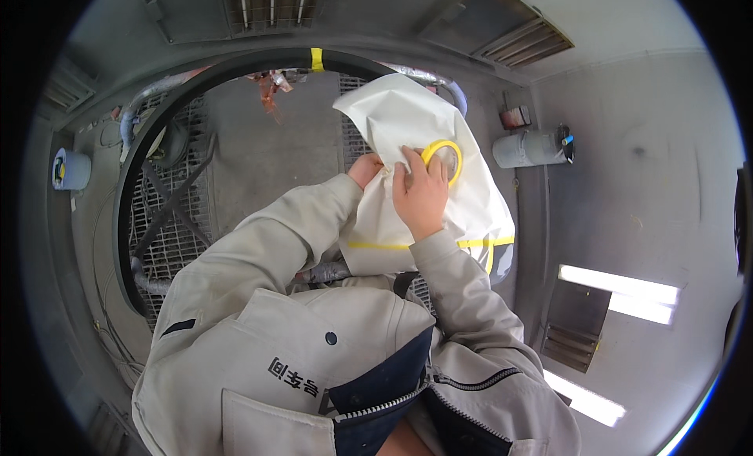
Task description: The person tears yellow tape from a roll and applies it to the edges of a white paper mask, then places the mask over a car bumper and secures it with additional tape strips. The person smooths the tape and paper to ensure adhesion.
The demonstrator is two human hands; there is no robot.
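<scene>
A large sheet of white masking paper (416,111) drapes over the right part of a big dark curved frame (145,134). My left hand (365,171) is closed at the paper's left edge, its fingertips partly hidden by the sheet. My right hand (422,197) lies over the paper with bent fingers, holding a roll of yellow tape (457,164) at its far side. Yellow tape strips (376,245) run across the lower part of the sheet. Another piece of yellow tape (317,60) wraps the frame's far edge.
A wrapped stand with crossed bars (169,193) supports the frame above floor grating (192,244). A grey bucket (524,150) stands at the right and a white bucket (72,170) at the left. Crumpled reddish scraps (271,87) hang at the far side. A hose (106,319) trails along the left.
</scene>
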